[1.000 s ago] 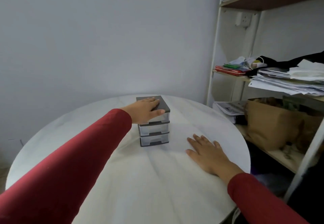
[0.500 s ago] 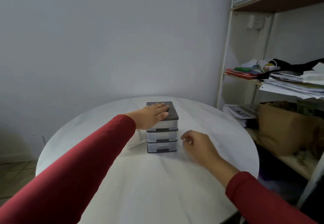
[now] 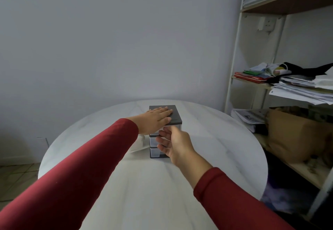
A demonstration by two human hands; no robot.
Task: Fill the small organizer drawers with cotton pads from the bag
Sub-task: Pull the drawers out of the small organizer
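- The left hand lay flat on the dark top of the organizer, fingers straight and gripping nothing. If that press eased, a pull on the drawers would probably drag the light stack forward or tip it.
- A pale thing, perhaps the bag, sat just left of the organizer, mostly hidden by the left sleeve. Reaching there for pads could jostle the stack.
- The organizer stood mid-tabletop, with its drawers seemingly closed.
- The right hand was at the drawer fronts, fingers loosely spread and holding nothing that showed. A hasty tug might pull a drawer right out.
- Compared with half a second earlier, the left hand had stayed put. The right hand had moved from the tabletop beside the organizer to its front.
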